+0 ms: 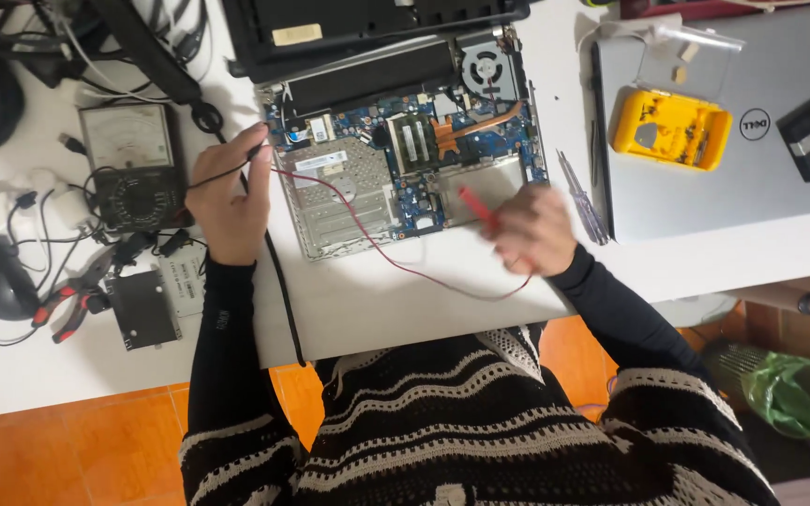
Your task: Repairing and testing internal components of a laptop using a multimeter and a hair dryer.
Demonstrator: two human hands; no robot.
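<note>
We're seeing a matt white table (405,300), bare metal plating inside the opened laptop (405,150), a glossy yellow plastic bit case (669,126), and brushed silver on the closed laptop (705,178).

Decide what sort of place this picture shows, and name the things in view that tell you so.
Probably an electronics repair bench. An opened laptop lies with its circuit board bare, an analogue meter sits beside it, and the left hand and right hand each hold a test probe. A yellow screwdriver bit case rests on a closed laptop.

Left hand (227,201) holding black probe (253,152), right hand (536,230) red probe (475,206), opened laptop (405,150)
</note>
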